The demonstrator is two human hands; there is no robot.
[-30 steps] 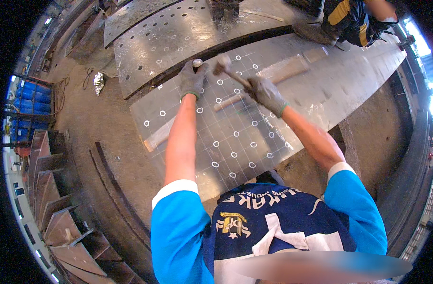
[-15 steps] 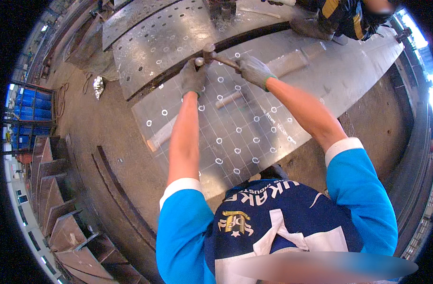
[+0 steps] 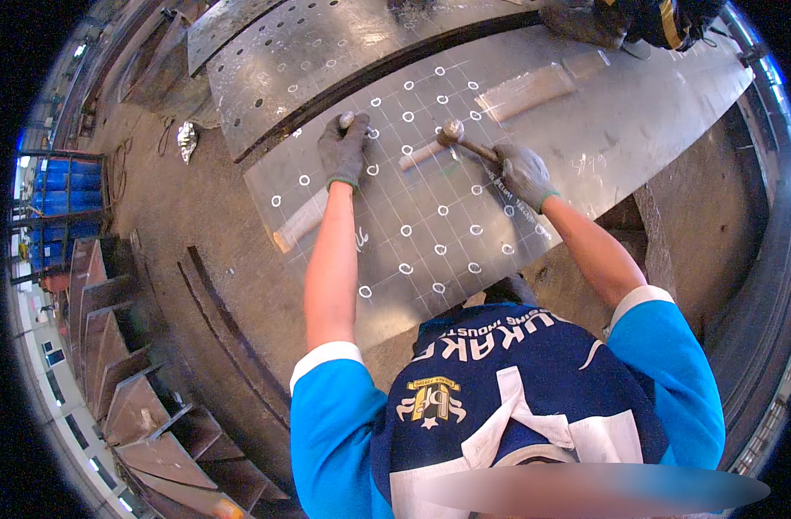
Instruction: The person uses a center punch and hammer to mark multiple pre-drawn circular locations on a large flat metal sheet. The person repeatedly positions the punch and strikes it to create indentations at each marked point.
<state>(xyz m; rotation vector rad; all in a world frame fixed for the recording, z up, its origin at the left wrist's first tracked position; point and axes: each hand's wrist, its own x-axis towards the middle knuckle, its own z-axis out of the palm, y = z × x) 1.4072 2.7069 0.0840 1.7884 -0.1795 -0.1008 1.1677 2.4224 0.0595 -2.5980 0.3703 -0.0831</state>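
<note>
On the marked steel plate (image 3: pixel 465 199), which carries a chalked grid of lines and white circles, I see both gloved hands at work. From my remote view the left hand (image 3: pixel 344 149) is clenched around a small punch (image 3: pixel 347 118); only its top end pokes out above the glove, the rest is hidden in the fist, and I cannot tell whether its tip touches the plate. That hand sits near the plate's far left edge. The right hand (image 3: pixel 523 173) is clenched on the handle of a hammer (image 3: pixel 465 143), toward the middle of the plate, right of the punch; the hammer head is apart from the punch, low over the plate, and whether it rests on the surface is hard to make out. A wooden block (image 3: pixel 527 91) lies on the plate beyond the hammer, and a second wooden strip (image 3: pixel 302 221) lies at the plate's left edge, partly covered by the left forearm. Another wooden piece under the hammer is half hidden by it.

Beyond the plate, a perforated steel sheet (image 3: pixel 309 60) lies just beside its far edge. At the plate's far right corner another person (image 3: pixel 637 19) is cut off by the picture's rim. Left of the plate, blue bins (image 3: pixel 63 186) are too small and bent to show any contents.
</note>
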